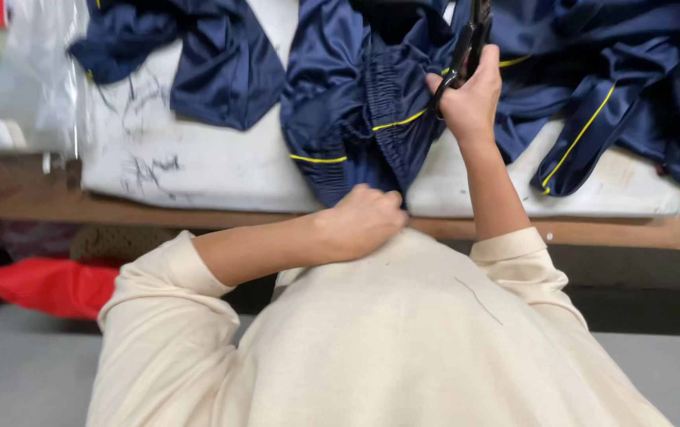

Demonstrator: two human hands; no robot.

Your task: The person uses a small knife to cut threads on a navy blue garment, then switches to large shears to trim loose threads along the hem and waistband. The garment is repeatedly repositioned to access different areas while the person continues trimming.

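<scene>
- Head view: the left hand (368, 217) is closed in a fist on the lower hem of a navy garment (356, 103) with yellow piping, at the near edge of the table (24, 198). The fingers are curled under, pinching the cloth.
- The garment lies on a white pad (198, 166) that covers the middle of the table; its gathered elastic waistband runs from the far edge toward the left hand.
- The right hand (470, 99) is raised over the garment, toward the far edge, fingers wrapped round the black handles of a pair of scissors (470, 35). The blades point away, up past the far edge; whether they are apart or together cannot be told.
- More navy cloth (609, 95) with yellow piping is heaped on the right side of the pad, just beside the right hand.
- Another navy piece (198, 55) lies at the far left part of the pad, apart from both hands.
- Clear plastic sheeting (24, 71) sits at the far left corner of the table.
- Both arms wear cream sleeves (158, 285) pushed up above the wrist.
- A red bag (51, 285) lies on the floor below the left end of the table.
</scene>
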